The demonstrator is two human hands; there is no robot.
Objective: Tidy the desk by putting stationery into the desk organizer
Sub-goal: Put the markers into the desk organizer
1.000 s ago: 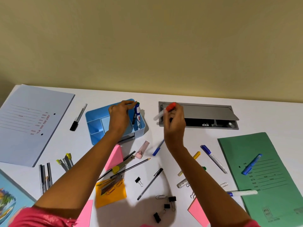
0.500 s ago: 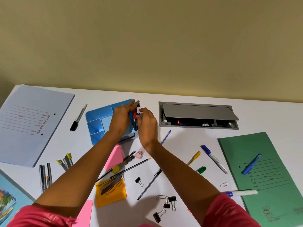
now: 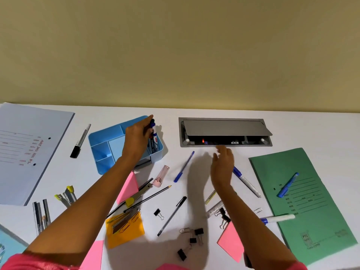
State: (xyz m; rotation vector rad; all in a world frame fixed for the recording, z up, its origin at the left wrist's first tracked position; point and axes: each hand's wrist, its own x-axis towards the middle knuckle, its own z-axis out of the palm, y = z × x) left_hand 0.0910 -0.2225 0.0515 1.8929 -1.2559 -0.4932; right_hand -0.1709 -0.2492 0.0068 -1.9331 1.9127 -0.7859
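Observation:
The blue desk organizer [image 3: 101, 147] stands left of centre on the white desk. My left hand [image 3: 137, 139] reaches over its right compartment and grips the tops of the markers [image 3: 153, 142] standing in it. My right hand [image 3: 223, 164] hovers open and empty above the desk, right of the organizer, just over a blue-capped marker [image 3: 246, 181]. A blue pen [image 3: 184, 166] lies between the two hands. A black marker [image 3: 79, 141] lies left of the organizer.
A grey cable box [image 3: 226, 132] is set into the desk at the back. A green folder [image 3: 311, 203] with a blue pen on it lies right, a pale blue folder [image 3: 25, 149] left. Pens, a pencil, binder clips, sticky notes and a stapler lie in front.
My right hand left the red marker in the organizer and drew back to the right, now empty. My left hand stays at the markers in the organizer.

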